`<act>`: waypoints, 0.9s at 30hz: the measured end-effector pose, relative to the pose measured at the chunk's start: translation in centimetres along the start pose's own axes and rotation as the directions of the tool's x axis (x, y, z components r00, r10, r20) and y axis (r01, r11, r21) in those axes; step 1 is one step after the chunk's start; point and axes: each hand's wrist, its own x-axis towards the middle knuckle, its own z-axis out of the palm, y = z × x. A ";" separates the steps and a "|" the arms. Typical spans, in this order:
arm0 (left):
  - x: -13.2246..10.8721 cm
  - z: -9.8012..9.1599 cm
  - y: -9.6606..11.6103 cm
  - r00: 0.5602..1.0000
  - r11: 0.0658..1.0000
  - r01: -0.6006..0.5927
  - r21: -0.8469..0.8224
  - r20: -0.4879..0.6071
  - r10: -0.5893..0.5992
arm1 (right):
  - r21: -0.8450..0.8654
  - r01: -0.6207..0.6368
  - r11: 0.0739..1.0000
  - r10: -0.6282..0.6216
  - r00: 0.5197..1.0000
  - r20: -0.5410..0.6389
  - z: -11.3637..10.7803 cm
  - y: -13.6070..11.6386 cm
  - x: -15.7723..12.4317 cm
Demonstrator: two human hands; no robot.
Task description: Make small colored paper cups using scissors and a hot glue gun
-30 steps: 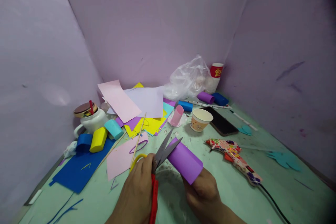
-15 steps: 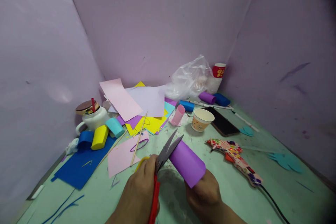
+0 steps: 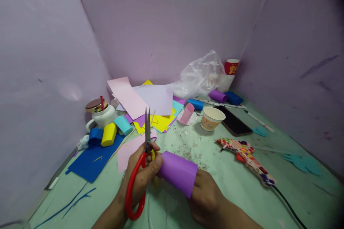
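In my left hand [image 3: 141, 171] is a pair of scissors [image 3: 147, 134] with red and yellow handles. The blades point up and are nearly together. The thumb of that hand also touches the left end of a purple paper tube [image 3: 178, 171]. My right hand [image 3: 206, 195] grips the tube's other end, with some fingers hidden inside or behind it. Beyond the hands, a pink paper tube [image 3: 186, 113] stands tilted on a small round base, beside a paper cup [image 3: 212, 118].
A floral glue gun [image 3: 247, 161] with a black cord lies right, below a phone [image 3: 235, 121]. Paper sheets [image 3: 158, 100] and a plastic bag [image 3: 199, 77] are at the back. Left are a white mug [image 3: 103, 116], blue, yellow and turquoise paper rolls [image 3: 109, 135], and blue paper [image 3: 90, 164].
The scissors have come away from the tube's edge, turned upright and nearly closed. My left thumb now meets the tube, which has turned flatter. The view has shifted slightly.
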 end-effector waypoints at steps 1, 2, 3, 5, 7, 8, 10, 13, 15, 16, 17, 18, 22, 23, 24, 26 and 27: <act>0.0 0.1 -0.2 1.000 0.998 0.014 -0.054 -0.008 -0.015 | -0.006 0.031 0.999 -0.031 0.999 0.005 -0.1 -0.1 0.1; 0.1 0.2 -0.3 0.999 0.991 0.036 -0.132 -0.020 -0.039 | -0.012 0.076 0.997 -0.076 0.997 0.010 -0.3 -0.2 0.1; 0.2 0.2 -0.3 0.997 0.974 0.061 -0.219 -0.029 -0.069 | -0.017 0.125 0.992 -0.125 0.992 0.009 -0.5 -0.3 0.1; 0.7 0.1 -0.3 0.990 0.920 0.111 -0.376 -0.037 -0.135 | -0.040 0.148 0.988 -0.149 0.988 -0.046 -0.9 -0.5 0.0; 1.3 0.0 -0.2 0.982 0.875 0.147 -0.461 -0.040 -0.186 | -0.002 0.035 0.999 -0.035 0.985 -0.170 -1.2 -0.7 -0.2; 1.6 0.0 -0.2 0.978 0.864 0.158 -0.478 -0.042 -0.203 | 0.069 -0.068 0.995 0.082 0.971 -0.226 -1.2 -0.7 -0.3; 1.9 0.0 -0.3 0.970 0.839 0.199 -0.507 -0.019 -0.241 | 0.290 -0.298 0.909 0.367 0.903 -0.224 -0.9 -0.6 -0.6; 1.7 0.6 -0.9 0.956 0.795 0.273 -0.542 0.059 -0.288 | 0.529 -0.519 0.672 0.611 0.792 0.000 -0.3 -0.7 -0.5; 1.4 1.1 -1.3 0.944 0.770 0.316 -0.555 0.104 -0.312 | 0.597 -0.584 0.550 0.678 0.730 0.090 0.1 -0.9 -0.1; 1.2 1.5 -1.5 0.940 0.768 0.330 -0.549 0.119 -0.318 | 0.629 -0.591 0.505 0.699 0.708 0.104 0.2 -1.1 0.2; 1.1 1.8 -1.6 0.940 0.776 0.334 -0.535 0.127 -0.317 | 0.666 -0.580 0.469 0.714 0.693 0.101 0.2 -1.3 0.6; 1.0 2.0 -1.8 0.943 0.789 0.328 -0.519 0.133 -0.305 | 0.699 -0.562 0.442 0.727 0.681 0.088 0.1 -1.5 0.9; 0.8 2.6 -2.0 0.958 0.851 0.286 -0.441 0.114 -0.263 | 0.707 -0.590 0.390 0.793 0.606 0.068 -0.8 -1.3 2.1; 0.8 2.5 -1.9 0.959 0.874 0.283 -0.395 0.102 -0.264 | 0.689 -0.614 0.385 0.810 0.583 0.067 -1.1 -1.0 2.3; 0.8 2.3 -1.8 0.962 0.902 0.271 -0.335 0.076 -0.261 | 0.670 -0.638 0.379 0.825 0.561 0.067 -1.3 -0.7 2.3; 1.0 1.6 -1.3 0.977 0.961 0.208 -0.183 -0.012 -0.214 | 0.643 -0.676 0.360 0.851 0.520 0.070 -1.6 0.1 2.3; 1.1 1.0 -0.9 0.983 0.981 0.163 -0.106 -0.065 -0.171 | 0.634 -0.693 0.343 0.862 0.501 0.082 -1.7 0.4 2.3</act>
